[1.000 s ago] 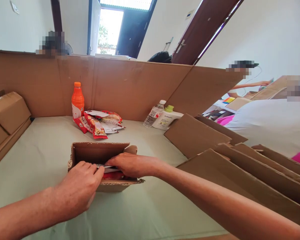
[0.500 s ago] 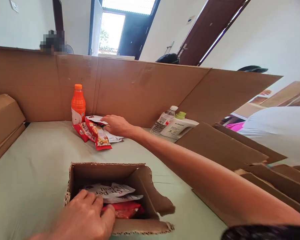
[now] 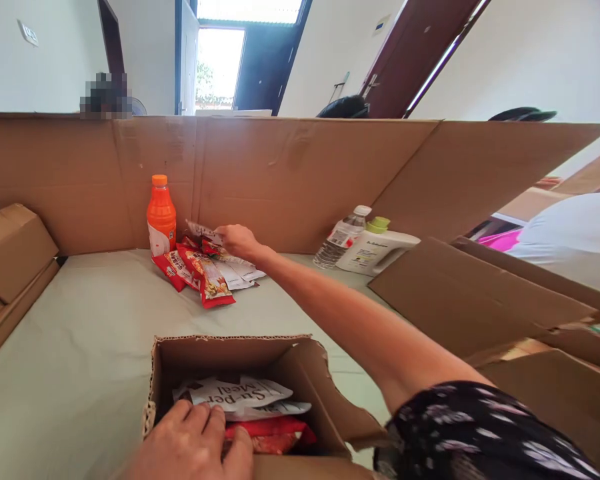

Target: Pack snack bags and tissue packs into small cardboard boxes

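My left hand [image 3: 195, 437] is hooked over the near left edge of a small open cardboard box [image 3: 347, 397], its fingertips inside, close to the packets. Within the box lie white packets [image 3: 245, 393] with "Su-per Meal" print, and a red packet [image 3: 275, 427] in front of them. My right hand [image 3: 241, 241] reaches across to a pile by the back panel and pinches the edge of a white packet [image 3: 203, 231], which is tilted up. Below it are red snack packets [image 3: 210, 277] and other white packets [image 3: 237, 273].
An orange bottle [image 3: 161, 217] stands behind the pile. To the right are a clear plastic bottle [image 3: 343, 237] and a white jug [image 3: 375, 252] with a green cap. A tall cardboard panel [image 3: 280, 180] runs along the back. Folded cardboard [image 3: 480, 293] lies at right, more boxes [image 3: 15, 253] at left.
My right hand has closed on a white packet and raised its edge off the pile. My left hand stays at the box. The view has shifted slightly.
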A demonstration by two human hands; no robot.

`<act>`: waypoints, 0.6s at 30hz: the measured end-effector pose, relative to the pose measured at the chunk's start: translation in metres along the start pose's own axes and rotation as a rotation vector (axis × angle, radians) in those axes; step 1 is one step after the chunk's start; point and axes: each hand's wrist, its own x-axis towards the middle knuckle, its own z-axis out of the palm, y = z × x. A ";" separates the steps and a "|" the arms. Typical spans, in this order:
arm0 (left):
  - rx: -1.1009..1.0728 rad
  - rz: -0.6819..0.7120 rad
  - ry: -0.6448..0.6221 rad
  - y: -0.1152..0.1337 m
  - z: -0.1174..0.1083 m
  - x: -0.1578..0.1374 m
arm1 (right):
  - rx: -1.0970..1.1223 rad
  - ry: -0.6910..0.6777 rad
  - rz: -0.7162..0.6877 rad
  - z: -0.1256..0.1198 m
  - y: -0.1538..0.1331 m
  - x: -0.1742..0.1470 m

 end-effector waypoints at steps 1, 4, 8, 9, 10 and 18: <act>-0.022 -0.026 -0.064 0.002 -0.008 0.002 | 0.043 0.026 0.004 -0.009 0.005 -0.012; -0.110 -0.066 -0.236 0.007 -0.031 0.005 | 0.232 0.082 -0.032 -0.035 0.020 -0.064; -0.109 -0.067 -0.265 0.010 -0.043 -0.001 | 0.869 0.161 -0.253 -0.069 0.031 -0.159; -0.101 -0.069 -0.248 0.011 -0.043 -0.002 | 0.945 0.168 -0.302 -0.077 0.031 -0.182; -0.100 -0.076 -0.231 0.012 -0.042 -0.004 | 0.945 0.165 -0.341 -0.084 0.028 -0.204; -0.095 -0.153 -0.203 0.015 -0.044 -0.006 | 0.264 0.181 -0.515 -0.084 -0.013 -0.271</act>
